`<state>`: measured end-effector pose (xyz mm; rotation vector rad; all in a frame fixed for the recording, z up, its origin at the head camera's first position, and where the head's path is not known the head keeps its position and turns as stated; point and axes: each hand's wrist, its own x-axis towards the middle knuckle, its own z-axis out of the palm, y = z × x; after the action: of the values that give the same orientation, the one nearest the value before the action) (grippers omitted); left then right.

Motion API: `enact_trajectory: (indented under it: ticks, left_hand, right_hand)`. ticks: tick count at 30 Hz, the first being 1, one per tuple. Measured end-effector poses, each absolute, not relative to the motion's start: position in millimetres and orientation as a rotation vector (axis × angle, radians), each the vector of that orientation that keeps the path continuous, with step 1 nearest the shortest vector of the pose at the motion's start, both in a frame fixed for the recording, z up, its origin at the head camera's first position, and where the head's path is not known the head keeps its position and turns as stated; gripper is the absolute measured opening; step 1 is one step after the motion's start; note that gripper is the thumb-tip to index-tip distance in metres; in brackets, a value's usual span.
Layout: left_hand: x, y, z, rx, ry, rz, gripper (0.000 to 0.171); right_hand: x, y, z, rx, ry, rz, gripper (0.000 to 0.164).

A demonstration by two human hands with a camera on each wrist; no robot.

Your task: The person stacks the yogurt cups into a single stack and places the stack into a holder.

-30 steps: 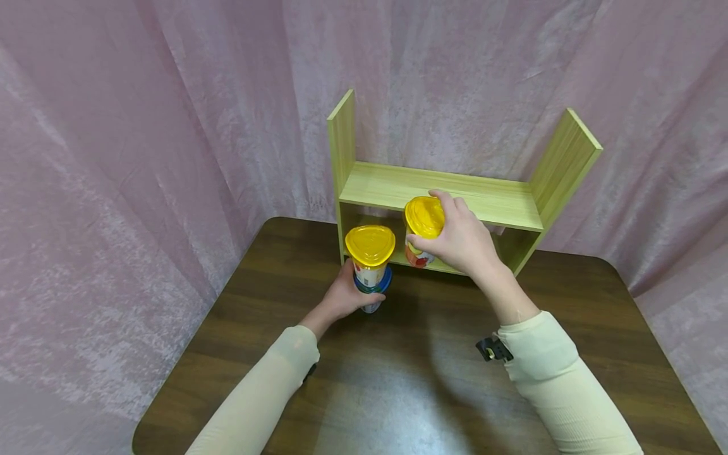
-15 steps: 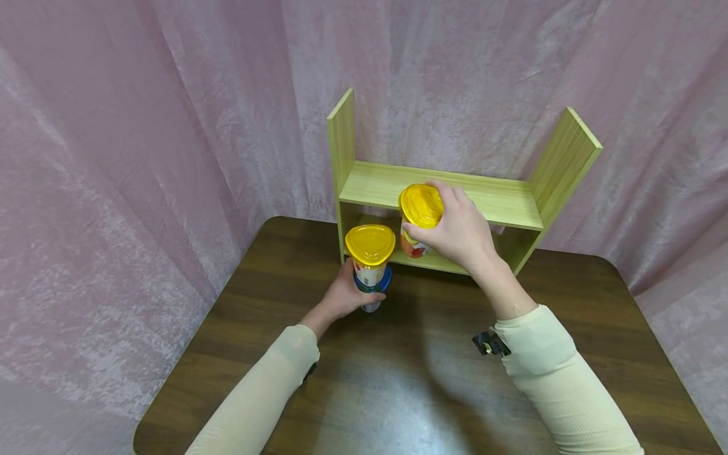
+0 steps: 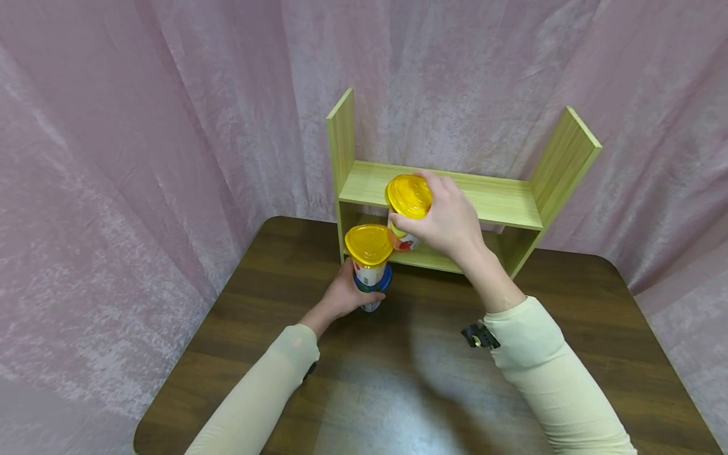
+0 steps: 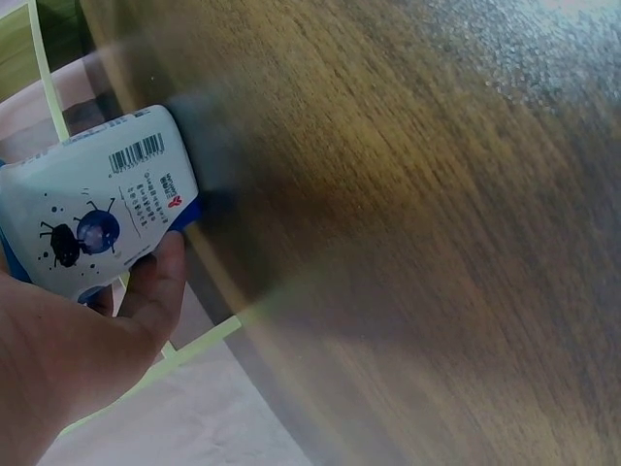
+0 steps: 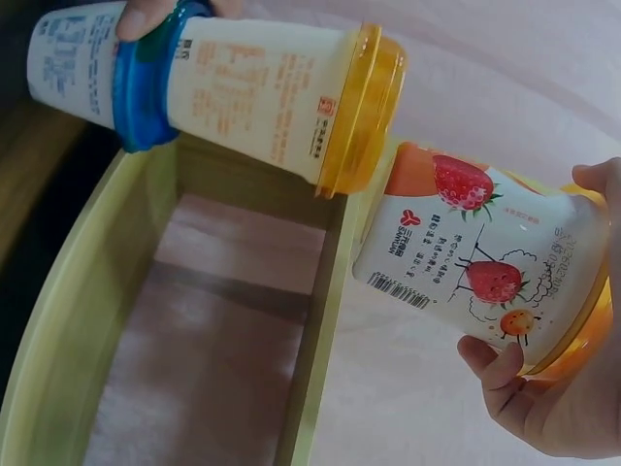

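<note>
Two lidded yogurt cups stand stacked in front of the shelf's left side. The lower, blue-lidded cup (image 4: pixel 107 204) has blueberries printed on it, and my left hand (image 3: pixel 341 297) grips it around its lid area. On top of it sits an upright cup with a yellow lid (image 3: pixel 370 245), its white side (image 5: pixel 262 92) showing in the right wrist view. My right hand (image 3: pixel 449 218) holds a second yellow-lidded cup (image 5: pixel 475 252), printed with strawberries. That cup is slightly tilted and raised just right of the stack and above its top; fingers and thumb clasp it near the lid.
A light wooden two-tier shelf (image 3: pixel 443 189) with tall side panels stands at the back of the dark wooden table (image 3: pixel 364 392). The raised cup is in front of its upper board. Pink curtains (image 3: pixel 227 95) hang behind and beside the table.
My right hand has moved left and upward with the strawberry cup, bringing it closer to the stack. The left hand and the stacked cups have barely moved.
</note>
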<state>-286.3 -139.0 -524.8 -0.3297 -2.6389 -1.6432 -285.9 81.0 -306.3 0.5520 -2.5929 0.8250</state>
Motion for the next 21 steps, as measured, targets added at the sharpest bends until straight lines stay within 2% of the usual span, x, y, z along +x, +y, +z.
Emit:
enact_trajectory:
  ticks: [21]
  left_hand:
    - [-288, -140, -527, -0.332, -2.673, -1.642, 0.095]
  right_hand:
    - [-287, 45, -297, 0.598, -2.673, 0.805, 0.088]
